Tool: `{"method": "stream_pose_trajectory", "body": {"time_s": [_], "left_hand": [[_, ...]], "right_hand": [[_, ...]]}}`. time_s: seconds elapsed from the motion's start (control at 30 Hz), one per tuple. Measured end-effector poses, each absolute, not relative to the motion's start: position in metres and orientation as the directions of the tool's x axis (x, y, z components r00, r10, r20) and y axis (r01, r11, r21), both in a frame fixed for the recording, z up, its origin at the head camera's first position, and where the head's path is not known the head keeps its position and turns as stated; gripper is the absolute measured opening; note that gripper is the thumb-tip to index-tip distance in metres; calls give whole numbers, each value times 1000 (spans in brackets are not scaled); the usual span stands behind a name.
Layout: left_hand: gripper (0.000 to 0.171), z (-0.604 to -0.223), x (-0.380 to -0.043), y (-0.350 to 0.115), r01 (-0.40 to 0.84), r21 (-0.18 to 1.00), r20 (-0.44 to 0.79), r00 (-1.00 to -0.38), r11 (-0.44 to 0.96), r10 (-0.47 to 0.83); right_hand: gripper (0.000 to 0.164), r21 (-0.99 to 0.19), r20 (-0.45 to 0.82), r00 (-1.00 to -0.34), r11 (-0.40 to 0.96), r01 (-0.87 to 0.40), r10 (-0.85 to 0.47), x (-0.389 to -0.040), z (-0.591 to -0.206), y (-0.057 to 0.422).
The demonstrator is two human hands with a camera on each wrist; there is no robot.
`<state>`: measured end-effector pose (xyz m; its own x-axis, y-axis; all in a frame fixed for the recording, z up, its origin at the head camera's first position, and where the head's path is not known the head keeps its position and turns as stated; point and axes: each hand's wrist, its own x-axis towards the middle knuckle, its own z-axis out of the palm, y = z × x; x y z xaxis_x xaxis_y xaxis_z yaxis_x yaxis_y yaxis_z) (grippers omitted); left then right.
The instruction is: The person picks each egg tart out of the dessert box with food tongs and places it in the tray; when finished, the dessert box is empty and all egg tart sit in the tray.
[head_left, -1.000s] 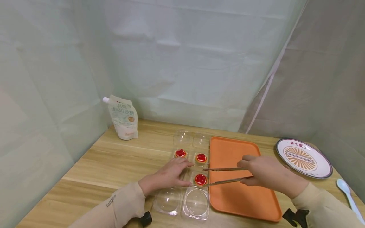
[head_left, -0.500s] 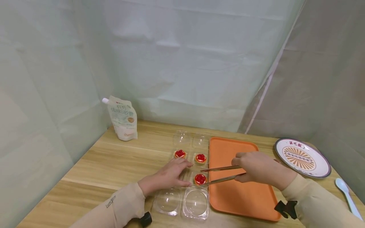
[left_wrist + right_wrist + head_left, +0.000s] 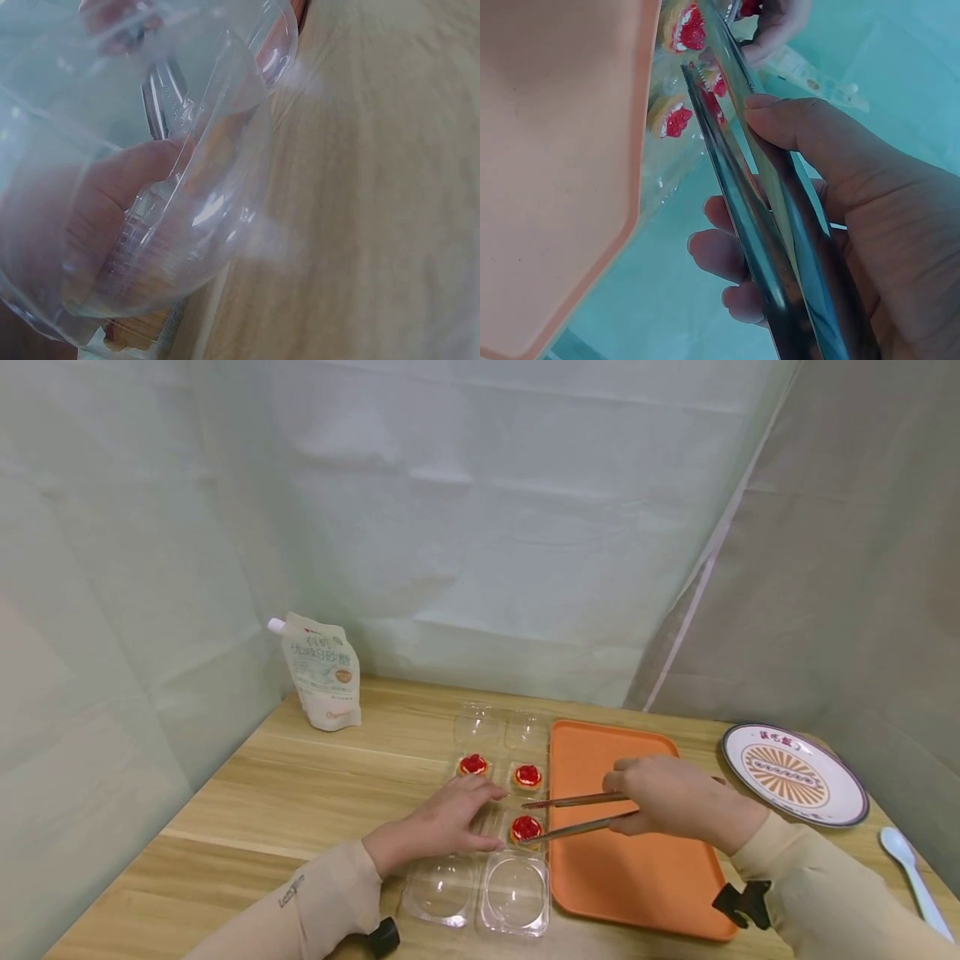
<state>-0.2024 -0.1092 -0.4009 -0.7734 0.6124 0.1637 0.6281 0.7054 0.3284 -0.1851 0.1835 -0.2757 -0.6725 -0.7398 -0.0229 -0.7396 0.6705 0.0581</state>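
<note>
My right hand (image 3: 663, 802) grips metal tongs (image 3: 757, 202), thumb on one arm and fingers under the other. Their spread tips reach over a small tart (image 3: 527, 828) with a glossy red topping, in the front right clear plastic box (image 3: 501, 817). My left hand (image 3: 442, 818) lies at that box's left side, thumb and fingertips curved at its front and back corners. In the left wrist view the thumb (image 3: 142, 169) shows through a clear lid (image 3: 225, 195). Behind are two more tarts, one at the back right (image 3: 528, 777) and another tart (image 3: 473, 766) just beyond my left fingers.
An orange tray (image 3: 637, 893) lies right of the boxes, under my right hand. A patterned plate (image 3: 795, 775) and a pale blue spoon (image 3: 911, 868) are farther right. At the back left stands a spouted pouch (image 3: 322, 672). Opened lids (image 3: 516, 893) lie toward the front edge.
My right hand has moved left with the tongs, bringing their tips from the box's right side over the front right tart. My left hand has stayed in place.
</note>
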Motion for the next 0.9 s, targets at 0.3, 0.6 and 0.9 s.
{"method": "stream_pose_trajectory", "body": {"time_s": [0.3,0.6,0.9], "left_hand": [[68,-401,-203,-110,627,328,158,-774,707,613],[67,-401,-203,-111,633,328,162,-769,701,619],[69,-401,-202,-110,626,325,150,-774,709,615]], "right_hand": [[25,49,-42,-668,666,-744,-743,-186,-269,183],[23,101,-65,-671,664,-741,-739,-187,-268,179],[21,53,-82,-676,674,-737,-733,-188,-273,179]]}}
